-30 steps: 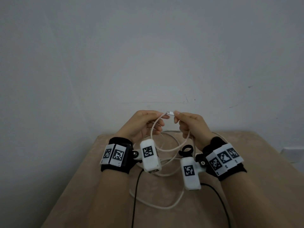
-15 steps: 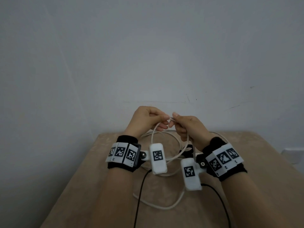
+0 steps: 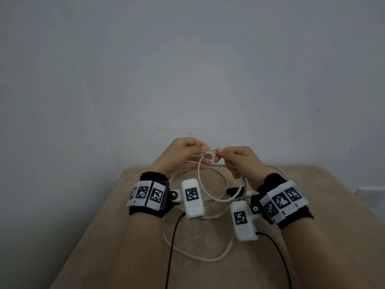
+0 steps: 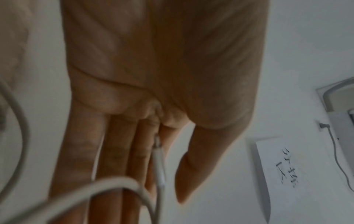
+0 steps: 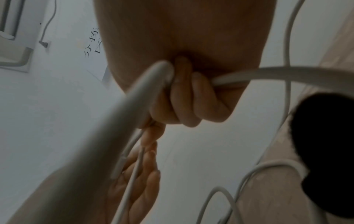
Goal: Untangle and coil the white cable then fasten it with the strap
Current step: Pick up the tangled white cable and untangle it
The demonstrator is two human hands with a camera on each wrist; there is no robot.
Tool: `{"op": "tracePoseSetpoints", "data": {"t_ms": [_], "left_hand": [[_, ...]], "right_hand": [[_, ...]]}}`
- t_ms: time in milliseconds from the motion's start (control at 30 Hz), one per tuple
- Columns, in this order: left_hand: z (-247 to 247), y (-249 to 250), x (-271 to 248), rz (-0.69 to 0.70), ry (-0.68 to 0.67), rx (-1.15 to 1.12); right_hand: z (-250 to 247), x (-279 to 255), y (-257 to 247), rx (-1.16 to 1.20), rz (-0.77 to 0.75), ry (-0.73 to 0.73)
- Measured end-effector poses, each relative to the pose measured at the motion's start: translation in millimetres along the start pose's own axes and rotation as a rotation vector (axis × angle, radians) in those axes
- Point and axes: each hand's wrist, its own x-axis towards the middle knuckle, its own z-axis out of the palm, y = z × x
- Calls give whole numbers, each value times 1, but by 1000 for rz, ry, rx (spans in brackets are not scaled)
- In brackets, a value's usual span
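The white cable (image 3: 208, 258) lies in loose loops on the beige table (image 3: 312, 205) and rises to both hands, which are raised above the far edge. My left hand (image 3: 205, 150) pinches a thin strand near the end between thumb and forefinger, its other fingers fairly straight. The white plug (image 4: 158, 159) lies along those fingers. My right hand (image 3: 219, 151) pinches the same end from the right, and its lower fingers (image 5: 191, 103) curl round a thicker loop. The black strap (image 3: 235, 191) sits on the cable just below my right wrist, seen as a dark blur (image 5: 321, 151).
Two black camera leads (image 3: 173, 247) run back over the table towards me. A grey wall stands right behind the table. A white wall plate (image 3: 366, 195) sits at the right edge. The table's left edge (image 3: 100, 205) drops off beside my left forearm.
The hands closed together half a second ago and now stand slightly apart with a short stretch of cable between them. My left wrist has shifted right.
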Motion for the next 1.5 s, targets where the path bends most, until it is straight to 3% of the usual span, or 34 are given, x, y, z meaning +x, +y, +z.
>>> {"op": "tracePoseSetpoints", "data": {"t_ms": [167, 333, 533, 900, 1167, 1300, 1500], "left_hand": [[5, -3, 3, 45, -114, 330], [2, -5, 5, 29, -104, 241], [-12, -6, 5, 45, 66, 91], [-43, -4, -2, 113, 363, -125], [-20, 3, 2, 97, 289, -8], [-16, 0, 4, 75, 260, 93], [-8, 0, 4, 51, 156, 69]], "right_hand": [[3, 0, 0, -67, 21, -17], [2, -2, -5, 4, 45, 11], [-12, -4, -9, 117, 64, 97], [-36, -5, -5, 71, -24, 311], [-25, -4, -10, -90, -16, 201], [-15, -2, -15, -319, -83, 233], [-8, 1, -15, -401, -135, 206]]}}
